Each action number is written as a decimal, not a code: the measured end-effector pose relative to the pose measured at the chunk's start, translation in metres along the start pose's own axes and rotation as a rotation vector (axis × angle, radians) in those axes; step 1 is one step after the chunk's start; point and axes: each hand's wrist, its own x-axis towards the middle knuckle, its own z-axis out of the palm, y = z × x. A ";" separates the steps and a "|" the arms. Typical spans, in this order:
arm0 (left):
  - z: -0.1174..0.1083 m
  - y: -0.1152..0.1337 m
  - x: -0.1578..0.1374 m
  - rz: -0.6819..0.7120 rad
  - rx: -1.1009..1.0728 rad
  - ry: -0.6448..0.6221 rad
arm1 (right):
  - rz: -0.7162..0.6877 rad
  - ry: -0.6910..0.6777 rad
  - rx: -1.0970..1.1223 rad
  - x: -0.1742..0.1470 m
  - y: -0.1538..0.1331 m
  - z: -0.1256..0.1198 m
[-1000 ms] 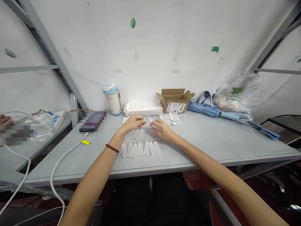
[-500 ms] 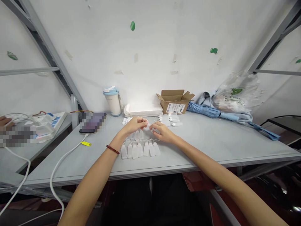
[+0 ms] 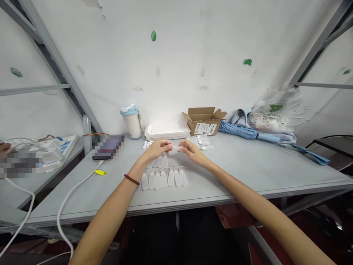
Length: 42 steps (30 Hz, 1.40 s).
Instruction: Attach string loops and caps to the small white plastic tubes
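My left hand (image 3: 161, 148), with a dark red bead bracelet on its wrist, is closed in a pinch on one end of a small translucent white piece (image 3: 175, 148). My right hand (image 3: 191, 151) pinches the other end between thumb and fingertips. The piece is too small to make out its kind. Below the hands lies a row of flat translucent white tabs (image 3: 157, 180) with thin stems. A second row of similar tabs (image 3: 160, 161) is partly covered by my left hand. Small white caps (image 3: 147, 144) are heaped beside that hand, behind it.
More white tubular pieces (image 3: 203, 140) lie before an open cardboard box (image 3: 205, 125). A white tray (image 3: 168, 130), a tumbler (image 3: 132, 123), a phone (image 3: 109, 147) with a cable, a folded blue umbrella (image 3: 239, 130) and a plastic bag (image 3: 273, 110) are on the table. Another person's hand (image 3: 4, 147) shows far left.
My right hand has turned and drawn slightly away to the right from the left, so the translucent piece now shows between them. The view has tilted up slightly.
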 end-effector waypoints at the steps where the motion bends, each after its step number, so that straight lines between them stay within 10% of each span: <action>1: 0.001 0.000 0.000 0.019 -0.004 -0.002 | 0.016 -0.004 0.031 0.001 0.002 0.000; 42: 0.009 0.009 -0.003 0.025 0.101 0.023 | 0.224 0.002 0.347 0.002 -0.007 -0.003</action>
